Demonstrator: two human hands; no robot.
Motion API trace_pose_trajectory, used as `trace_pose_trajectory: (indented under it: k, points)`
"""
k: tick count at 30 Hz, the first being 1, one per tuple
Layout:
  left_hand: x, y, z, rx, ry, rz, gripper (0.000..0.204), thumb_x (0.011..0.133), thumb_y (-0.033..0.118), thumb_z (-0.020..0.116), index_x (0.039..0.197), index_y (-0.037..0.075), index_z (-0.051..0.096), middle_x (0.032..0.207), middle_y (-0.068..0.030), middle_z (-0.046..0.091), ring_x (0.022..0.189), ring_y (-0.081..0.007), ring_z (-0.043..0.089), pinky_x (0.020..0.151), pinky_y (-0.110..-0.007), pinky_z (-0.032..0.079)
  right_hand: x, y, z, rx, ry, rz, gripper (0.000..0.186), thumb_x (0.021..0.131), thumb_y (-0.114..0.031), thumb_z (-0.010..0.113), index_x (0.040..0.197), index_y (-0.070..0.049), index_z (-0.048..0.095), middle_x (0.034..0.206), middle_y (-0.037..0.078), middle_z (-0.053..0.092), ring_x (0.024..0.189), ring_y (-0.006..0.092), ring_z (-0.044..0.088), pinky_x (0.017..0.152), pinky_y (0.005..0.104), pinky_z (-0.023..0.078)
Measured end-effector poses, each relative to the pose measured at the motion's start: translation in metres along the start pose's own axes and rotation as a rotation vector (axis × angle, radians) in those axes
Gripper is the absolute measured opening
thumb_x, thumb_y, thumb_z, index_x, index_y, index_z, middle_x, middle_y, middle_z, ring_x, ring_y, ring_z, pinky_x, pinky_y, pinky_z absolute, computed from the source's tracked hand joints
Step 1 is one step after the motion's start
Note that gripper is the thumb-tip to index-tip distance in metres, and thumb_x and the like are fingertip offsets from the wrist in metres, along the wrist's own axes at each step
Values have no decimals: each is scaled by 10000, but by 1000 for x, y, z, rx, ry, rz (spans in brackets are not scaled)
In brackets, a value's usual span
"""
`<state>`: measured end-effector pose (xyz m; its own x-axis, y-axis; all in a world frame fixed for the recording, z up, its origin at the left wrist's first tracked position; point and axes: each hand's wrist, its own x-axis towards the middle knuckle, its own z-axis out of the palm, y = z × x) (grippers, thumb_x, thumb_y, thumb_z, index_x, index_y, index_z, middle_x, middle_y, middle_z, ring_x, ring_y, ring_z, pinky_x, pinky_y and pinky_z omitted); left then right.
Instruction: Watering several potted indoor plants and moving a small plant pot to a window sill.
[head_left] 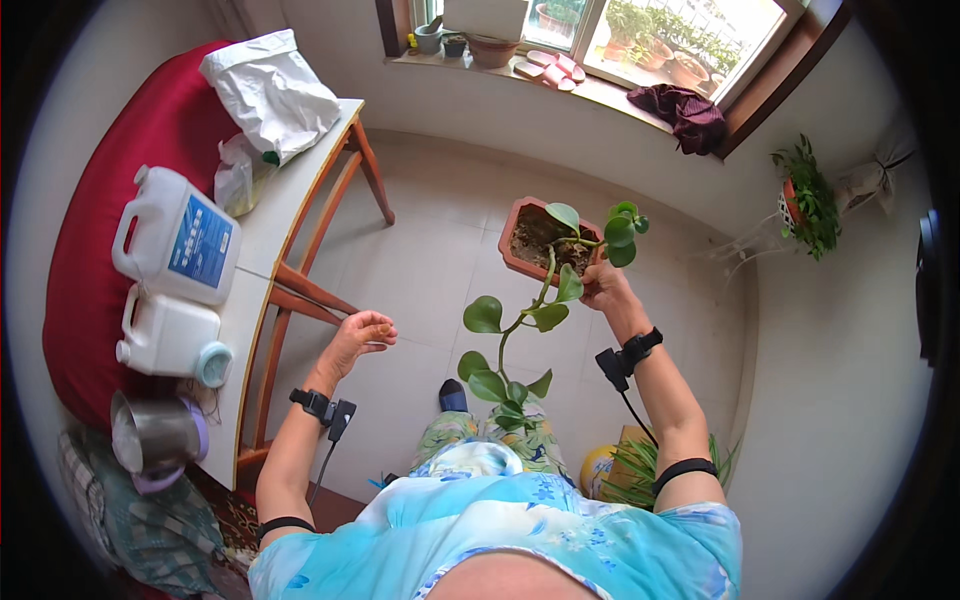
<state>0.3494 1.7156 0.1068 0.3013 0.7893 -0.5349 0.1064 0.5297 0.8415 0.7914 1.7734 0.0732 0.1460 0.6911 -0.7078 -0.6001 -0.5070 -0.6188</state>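
A rectangular terracotta-coloured flowerpot (518, 262) with dark soil hangs in the air over the floor, ahead of me and a little right. My right hand (602, 287) grips its near right edge; some of the fingers are hidden behind the rim. From the soil grows a plant with round, glossy green leaves (483, 314). One long stem trails over the rim toward my body, and a shorter one leans right. My left hand (366, 333) is raised beside the bench, apart from the pot, its fingers loosely curved and nothing visible in them.
On the left, a narrow bench (262, 232) carries a white bag (275, 90), a large jug (180, 235), a smaller jug (170, 330) and a kettle-like pitcher (160, 430). Slippers (550, 68) and pots line the windowsill. A hanging plant (808, 205) is at the right wall; a spiky plant (640, 470) stands near my right elbow.
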Motion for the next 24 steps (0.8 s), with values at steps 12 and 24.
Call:
trace_pose_trajectory:
  k: [12, 24]
  points:
    - [165, 61, -26, -81, 60, -243, 279, 817, 330, 635, 945, 95, 555, 860, -56, 626, 809, -157, 614, 760, -319, 493, 177, -184, -24, 115, 222, -64, 151, 616, 97, 519, 583, -38, 462, 559, 72, 462, 454, 217, 478, 472, 363, 457]
    - [328, 108, 35, -101, 89, -376, 271, 810, 311, 645, 946, 97, 551, 881, -70, 621, 818, -177, 613, 752, -331, 491, 335, -308, -46, -55, 306, -127, 146, 610, 88, 512, 627, -49, 463, 552, 58, 449, 451, 225, 473, 476, 389, 461]
